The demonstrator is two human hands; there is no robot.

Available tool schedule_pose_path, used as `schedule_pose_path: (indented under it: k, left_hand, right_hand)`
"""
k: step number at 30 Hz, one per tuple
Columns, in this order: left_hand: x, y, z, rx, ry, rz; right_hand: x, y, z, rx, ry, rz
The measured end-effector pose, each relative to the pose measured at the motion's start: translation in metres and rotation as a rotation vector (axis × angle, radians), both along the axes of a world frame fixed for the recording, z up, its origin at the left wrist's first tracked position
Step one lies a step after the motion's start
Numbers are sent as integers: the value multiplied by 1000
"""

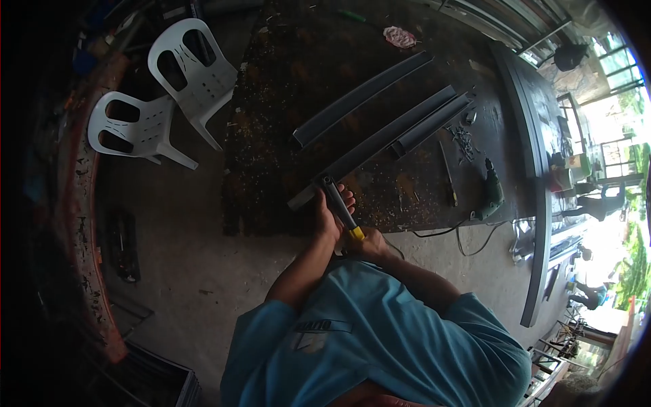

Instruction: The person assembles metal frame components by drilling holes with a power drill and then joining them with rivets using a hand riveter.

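Observation:
A dark long-handled tool with a yellow grip point(342, 205), which looks like a hand riveter, is held at the table's near edge. My left hand point(328, 220) is wrapped around its dark body, thumb on one side and fingertips showing on the other. My right hand point(371, 245) is closed at the yellow end, close to my shirt. The tool's head meets the near end of a long grey metal profile point(380, 139) lying on the dark table point(271, 176). A shorter metal piece point(430, 127) lies against that profile. Another metal profile point(363, 98) rests apart, farther back.
To the right lie a green drill point(491, 193) with its cord, a thin pointed tool point(448, 173) and a pile of small metal pieces point(464, 144). A crumpled cloth point(399, 37) is at the back. White plastic chairs point(139, 125) stand left; a long metal bar point(536, 169) spans the right.

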State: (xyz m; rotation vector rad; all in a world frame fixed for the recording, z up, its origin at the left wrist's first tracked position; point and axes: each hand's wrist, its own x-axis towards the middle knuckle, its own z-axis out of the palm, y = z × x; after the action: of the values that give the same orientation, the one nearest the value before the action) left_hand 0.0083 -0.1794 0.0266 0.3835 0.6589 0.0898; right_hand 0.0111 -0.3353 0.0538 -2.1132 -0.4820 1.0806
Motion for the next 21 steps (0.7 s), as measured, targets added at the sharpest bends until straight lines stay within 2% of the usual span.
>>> schedule_pose_path:
  k: [1, 3, 5, 6, 8, 9, 10, 11, 12, 14, 15, 17, 18, 19, 20, 21]
  left_hand:
    - [0, -2, -4, 3, 8, -31]
    - [-5, -4, 6, 87, -26, -106]
    - [-8, -8, 18, 151, -27, -143]
    - [-12, -9, 23, 208, -23, -191]
    - [-20, -5, 28, 223, -67, -192]
    - [-24, -2, 28, 348, -8, -200]
    - [-28, 0, 28, 473, 52, -211]
    - [-33, 2, 28, 499, 124, -106]
    - [-38, 6, 25, 508, 131, -110]
    - [-50, 17, 16, 553, 359, 107]
    - [-56, 22, 15, 562, 366, 106]
    - [-63, 29, 14, 662, 443, 266]
    - [-67, 31, 14, 669, 451, 265]
    - [-68, 32, 13, 794, 411, 246]
    - [-68, 33, 13, 918, 368, 226]
    - [-64, 34, 13, 930, 380, 253]
  right_hand:
    - [-2, -1, -21, -40, -45, -24]
    - [0, -1, -28, -66, -93, -45]
    - [5, -2, 0, 139, -162, -144]
    - [7, -2, 17, 148, -153, -143]
    - [17, 2, 44, 298, 277, -520]
    - [22, 5, 45, 423, 228, -546]
    - [28, 9, 56, 432, 236, -547]
    - [35, 15, 78, 447, 151, -536]
    - [43, 18, 100, 460, 67, -525]
    - [55, 18, 127, 484, 83, -525]
    - [62, 18, 143, 502, 88, -519]
    - [87, -4, 201, 411, 367, -361]
    - [104, -24, 203, 671, 746, -296]
    - [108, -41, 226, 837, 1033, -395]
    - [112, -55, 237, 841, 1041, -393]
    - [117, -67, 244, 994, 1033, -213]
